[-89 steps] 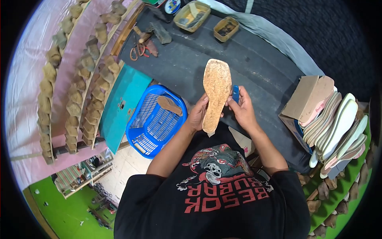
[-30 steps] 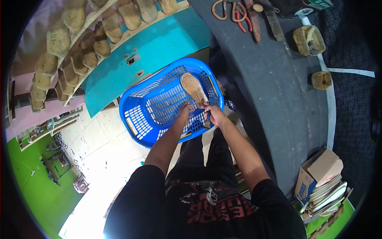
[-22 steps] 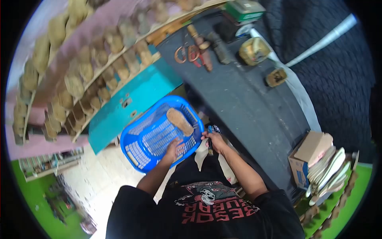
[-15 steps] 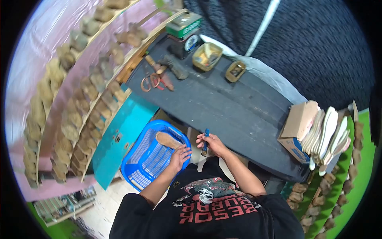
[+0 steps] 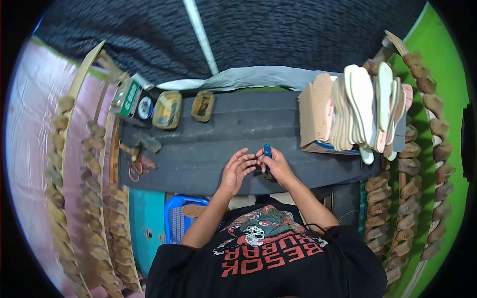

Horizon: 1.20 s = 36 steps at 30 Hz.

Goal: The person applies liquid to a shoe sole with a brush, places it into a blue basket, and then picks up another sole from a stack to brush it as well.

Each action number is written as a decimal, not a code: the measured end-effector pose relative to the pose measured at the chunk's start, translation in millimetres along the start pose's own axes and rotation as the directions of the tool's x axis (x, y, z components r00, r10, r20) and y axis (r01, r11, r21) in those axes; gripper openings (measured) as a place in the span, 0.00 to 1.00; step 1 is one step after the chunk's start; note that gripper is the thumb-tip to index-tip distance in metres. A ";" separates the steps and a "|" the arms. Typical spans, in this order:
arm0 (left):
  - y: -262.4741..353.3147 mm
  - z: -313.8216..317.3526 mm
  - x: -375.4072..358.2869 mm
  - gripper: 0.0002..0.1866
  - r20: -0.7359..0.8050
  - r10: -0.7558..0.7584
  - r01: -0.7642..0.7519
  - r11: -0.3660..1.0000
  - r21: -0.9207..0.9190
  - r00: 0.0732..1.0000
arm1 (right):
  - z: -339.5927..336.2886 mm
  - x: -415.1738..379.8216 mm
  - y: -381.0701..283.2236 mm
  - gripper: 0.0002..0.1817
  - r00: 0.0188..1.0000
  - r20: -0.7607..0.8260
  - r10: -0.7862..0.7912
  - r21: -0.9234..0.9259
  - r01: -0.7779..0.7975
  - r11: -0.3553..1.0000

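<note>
Above the front part of the dark table (image 5: 218, 136), my right hand (image 5: 278, 168) is closed around a small blue-handled tool (image 5: 267, 150). Its lower end is dark and looks brush-like, though too small to be sure. My left hand (image 5: 237, 174) holds nothing; its fingers are apart and slightly bent, close beside the right hand's fingertips. Below the table edge, partly covered by my left arm, a blue plastic basket (image 5: 174, 202) holds a brown sole-shaped piece (image 5: 193, 210).
A cardboard box (image 5: 311, 116) with stacked insoles (image 5: 358, 104) stands at the right. Back left are a scale (image 5: 145, 108), a green tin (image 5: 125, 99) and two tubs (image 5: 168, 110) (image 5: 202, 106). Scissors (image 5: 134, 170) lie at the left. Racks of shoe lasts (image 5: 92, 181) line both sides.
My view has turned from the basket to the table. My left hand has left the basket and come beside my right hand, which still holds the blue-handled tool.
</note>
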<state>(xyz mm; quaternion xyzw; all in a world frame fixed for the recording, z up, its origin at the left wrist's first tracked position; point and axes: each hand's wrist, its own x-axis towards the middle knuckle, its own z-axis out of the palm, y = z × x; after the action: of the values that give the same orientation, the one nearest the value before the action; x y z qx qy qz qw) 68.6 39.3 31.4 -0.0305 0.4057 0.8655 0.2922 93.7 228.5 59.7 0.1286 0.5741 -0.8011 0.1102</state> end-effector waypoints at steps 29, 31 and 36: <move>-2.2 163.3 153.8 0.36 0.510 -0.355 -0.012 0.812 0.584 0.784 | -76.8 -47.1 -92.2 0.29 0.632 -0.678 -0.376 -0.570 -0.129 0.812; -3.6 161.8 154.2 0.36 0.498 -0.378 0.008 0.802 0.597 0.780 | -81.9 -40.3 -95.5 0.25 0.617 -0.724 -0.310 -0.453 -0.086 0.887; 0.3 159.0 155.5 0.36 0.550 -0.402 -0.049 0.774 0.631 0.732 | -92.4 -29.5 -97.7 0.13 0.559 -0.671 -0.488 -0.707 -0.282 0.649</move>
<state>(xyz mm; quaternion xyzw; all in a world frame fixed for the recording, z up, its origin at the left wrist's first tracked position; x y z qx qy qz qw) -30.8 228.4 92.8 0.3304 0.5261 0.6072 0.4953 97.2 347.9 128.2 0.3893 0.8390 -0.3345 -0.1808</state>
